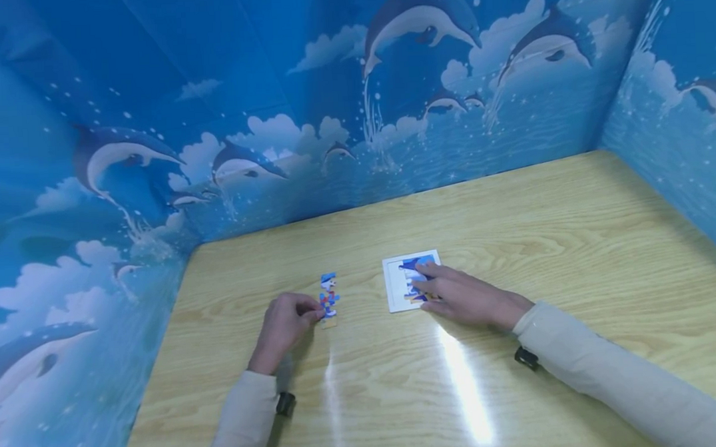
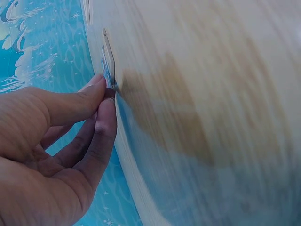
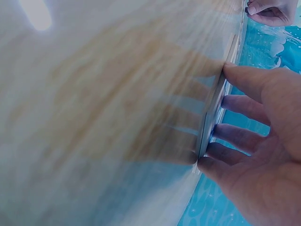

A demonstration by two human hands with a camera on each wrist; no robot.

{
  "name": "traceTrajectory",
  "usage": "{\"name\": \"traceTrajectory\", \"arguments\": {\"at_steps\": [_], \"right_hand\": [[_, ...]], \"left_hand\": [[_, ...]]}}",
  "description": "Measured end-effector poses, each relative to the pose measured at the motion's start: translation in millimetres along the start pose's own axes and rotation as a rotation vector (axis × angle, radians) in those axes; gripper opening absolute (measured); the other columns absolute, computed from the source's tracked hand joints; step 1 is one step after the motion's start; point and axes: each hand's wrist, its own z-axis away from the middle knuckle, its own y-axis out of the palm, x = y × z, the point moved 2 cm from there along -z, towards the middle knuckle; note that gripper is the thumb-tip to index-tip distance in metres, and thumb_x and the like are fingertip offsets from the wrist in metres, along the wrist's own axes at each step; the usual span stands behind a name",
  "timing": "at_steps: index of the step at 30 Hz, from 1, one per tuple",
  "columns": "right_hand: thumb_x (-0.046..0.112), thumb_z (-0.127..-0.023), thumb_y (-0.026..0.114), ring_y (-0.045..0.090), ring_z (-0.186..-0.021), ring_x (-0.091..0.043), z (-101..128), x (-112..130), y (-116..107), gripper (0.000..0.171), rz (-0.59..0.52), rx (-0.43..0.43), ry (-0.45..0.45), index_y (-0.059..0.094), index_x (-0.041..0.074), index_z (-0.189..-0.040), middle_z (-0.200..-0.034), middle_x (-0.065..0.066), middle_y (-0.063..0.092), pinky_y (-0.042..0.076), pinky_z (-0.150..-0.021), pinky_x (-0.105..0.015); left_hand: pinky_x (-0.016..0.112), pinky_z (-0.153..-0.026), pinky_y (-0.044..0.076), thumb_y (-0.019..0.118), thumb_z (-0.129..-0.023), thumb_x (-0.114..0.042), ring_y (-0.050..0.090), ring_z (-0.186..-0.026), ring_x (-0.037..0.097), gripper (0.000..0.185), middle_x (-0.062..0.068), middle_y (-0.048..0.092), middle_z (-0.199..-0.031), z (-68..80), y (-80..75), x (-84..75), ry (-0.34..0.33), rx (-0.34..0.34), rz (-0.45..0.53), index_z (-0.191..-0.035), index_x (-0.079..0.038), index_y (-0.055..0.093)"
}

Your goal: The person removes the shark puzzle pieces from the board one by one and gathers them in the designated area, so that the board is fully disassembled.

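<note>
On the wooden table (image 1: 575, 241), the left hand (image 1: 283, 327) lies with its fingers curled in, and its thumb and forefinger pinch the near edge of a strip of joined puzzle pieces (image 1: 328, 297), blue, red and white, that lies flat on the wood just to the right of the hand. The left wrist view shows the same pinch from the side, with the thumb (image 2: 70, 106) above and a fingertip below the thin edge of the pieces (image 2: 108, 70). To the right of the strip, and apart from it, lies a white puzzle board (image 1: 396, 283) with part of a blue picture already in place. The right hand (image 1: 463, 297) rests on this board with its fingers spread and fairly straight, the fingertips pressing on the pieces in it; it grips nothing. Both arms wear pale long sleeves (image 1: 610, 366). Blue walls printed with dolphins (image 1: 421, 21) and clouds stand round the left, far and right sides of the table.
</note>
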Motion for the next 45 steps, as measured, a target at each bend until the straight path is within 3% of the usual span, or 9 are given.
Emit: {"name": "traceTrajectory", "arguments": {"at_steps": [9, 15, 21, 31, 38, 45], "right_hand": [[0.024, -0.1, 0.066, 0.03, -0.146, -0.043, 2, 1, -2, 0.048, -0.008, 0.016, 0.02, 0.057, -0.005, -0.137, -0.156, -0.027, 0.035, 0.031, -0.115, -0.055], [0.026, -0.098, 0.068, 0.032, -0.145, -0.044, 5, 4, -1, 0.048, -0.028, 0.017, 0.032, 0.059, -0.004, -0.134, -0.155, -0.026, 0.037, 0.031, -0.114, -0.056], [0.026, -0.096, 0.071, 0.035, -0.143, -0.044, 8, 4, -1, 0.047, -0.002, -0.01, 0.019, 0.063, -0.003, -0.131, -0.152, -0.026, 0.041, 0.033, -0.113, -0.055], [0.031, -0.094, 0.073, 0.037, -0.141, -0.046, 13, 4, -2, 0.052, -0.001, -0.039, 0.032, 0.063, -0.003, -0.131, -0.152, -0.03, 0.041, 0.034, -0.112, -0.057], [0.033, -0.095, 0.071, 0.035, -0.142, -0.048, 15, 3, -2, 0.052, 0.01, -0.037, 0.065, 0.062, -0.003, -0.132, -0.153, -0.029, 0.039, 0.033, -0.111, -0.059], [0.031, -0.097, 0.069, 0.035, -0.141, -0.049, 15, 3, -2, 0.051, 0.018, -0.021, 0.074, 0.061, -0.003, -0.133, -0.153, -0.03, 0.038, 0.034, -0.11, -0.059]], "left_hand": [[0.042, -0.082, 0.055, 0.082, -0.084, -0.008, 0.067, -0.084, 0.017, 0.008, -0.002, 0.075, -0.087, -0.4, 0.8, -8.2, -0.017, 0.01, -0.002, -0.088, -0.014, 0.078], [0.04, -0.083, 0.057, 0.082, -0.085, -0.007, 0.07, -0.088, 0.019, 0.009, 0.003, 0.076, -0.093, -2.9, 3.8, -19.7, 0.031, -0.015, 0.011, -0.093, -0.009, 0.08], [0.038, -0.081, 0.057, 0.08, -0.087, -0.009, 0.07, -0.088, 0.017, 0.01, 0.001, 0.076, -0.093, -7.4, 7.9, -39.0, 0.059, 0.02, 0.019, -0.097, -0.01, 0.079], [0.038, -0.087, 0.056, 0.078, -0.089, -0.011, 0.07, -0.096, 0.019, 0.011, 0.001, 0.077, -0.099, -23.2, 24.9, -73.7, 0.11, 0.104, -0.021, -0.1, -0.012, 0.079], [0.037, -0.089, 0.055, 0.078, -0.089, -0.009, 0.071, -0.098, 0.021, 0.012, 0.004, 0.077, -0.099, -36.3, 40.8, -85.7, 0.161, 0.124, -0.005, -0.101, -0.009, 0.079], [0.038, -0.092, 0.054, 0.078, -0.09, -0.011, 0.07, -0.102, 0.021, 0.012, 0.004, 0.077, -0.1, -48.3, 55.2, -96.3, 0.12, 0.129, 0.005, -0.102, -0.011, 0.08]]}}
